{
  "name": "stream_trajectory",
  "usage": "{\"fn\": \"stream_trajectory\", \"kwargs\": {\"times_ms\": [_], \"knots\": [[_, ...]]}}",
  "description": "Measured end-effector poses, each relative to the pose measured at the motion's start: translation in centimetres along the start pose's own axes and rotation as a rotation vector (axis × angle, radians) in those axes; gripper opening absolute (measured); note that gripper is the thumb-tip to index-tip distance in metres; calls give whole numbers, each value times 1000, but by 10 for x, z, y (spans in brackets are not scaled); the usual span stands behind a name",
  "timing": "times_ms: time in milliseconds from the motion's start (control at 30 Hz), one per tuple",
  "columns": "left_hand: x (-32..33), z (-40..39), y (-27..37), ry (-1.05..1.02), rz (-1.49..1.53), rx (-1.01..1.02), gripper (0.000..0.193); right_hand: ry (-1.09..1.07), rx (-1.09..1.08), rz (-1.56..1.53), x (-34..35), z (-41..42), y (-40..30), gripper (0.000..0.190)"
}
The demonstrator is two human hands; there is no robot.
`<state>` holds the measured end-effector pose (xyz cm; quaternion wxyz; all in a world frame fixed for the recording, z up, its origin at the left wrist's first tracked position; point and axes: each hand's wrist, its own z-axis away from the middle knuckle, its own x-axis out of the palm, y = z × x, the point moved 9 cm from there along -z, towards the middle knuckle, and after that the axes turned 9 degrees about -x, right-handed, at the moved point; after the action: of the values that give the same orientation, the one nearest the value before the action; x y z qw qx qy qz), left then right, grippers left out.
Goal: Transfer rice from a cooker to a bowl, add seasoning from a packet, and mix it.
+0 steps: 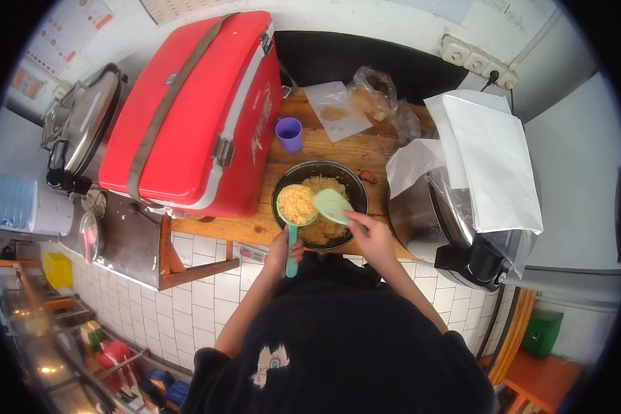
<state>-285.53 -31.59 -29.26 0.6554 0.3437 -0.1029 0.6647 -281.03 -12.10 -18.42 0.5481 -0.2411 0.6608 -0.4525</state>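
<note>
My left hand (pixel 283 252) grips the green handle of a round plastic scoop (pixel 292 249), whose bowl is heaped with yellowish fried rice (pixel 296 203). My right hand (pixel 373 239) holds a pale green rice paddle (pixel 334 206) by its short end, its blade close beside the scoop and slightly blurred. Both are above a dark round pan (pixel 361 187) on the wooden table, with more rice (pixel 328 233) inside it. A purple plastic mug (pixel 289 135) stands behind the pan, and a small reddish-brown loop (pixel 368 177) lies to the pan's right.
A large red cooler box (pixel 186 119) fills the table's left side. At right stands a steel rice cooker (pixel 419 217) with white paper sheets (pixel 497 160) on top. Behind lie a translucent sheet (pixel 336 111) and a crumpled plastic bag (pixel 375 93). Power sockets (pixel 476 63) are on the wall.
</note>
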Motion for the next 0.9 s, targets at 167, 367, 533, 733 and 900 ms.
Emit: {"fn": "stream_trajectory", "kwargs": {"times_ms": [167,367,533,733,900], "knots": [[13,2,-3,-65,-12,-80,28,16,-350,-1,30,-5,-34,23],[5,9,-7,-73,-33,-89,28,-141,-282,87,36,-7,-37,22],[15,12,-1,-133,-28,-81,28,-47,-255,98,24,-23,-45,20],[2,8,3,-86,69,-49,29,39,-270,48,-2,-22,-33,21],[-17,21,27,18,1,80,31,-302,-21,583,24,-20,0,34]]}}
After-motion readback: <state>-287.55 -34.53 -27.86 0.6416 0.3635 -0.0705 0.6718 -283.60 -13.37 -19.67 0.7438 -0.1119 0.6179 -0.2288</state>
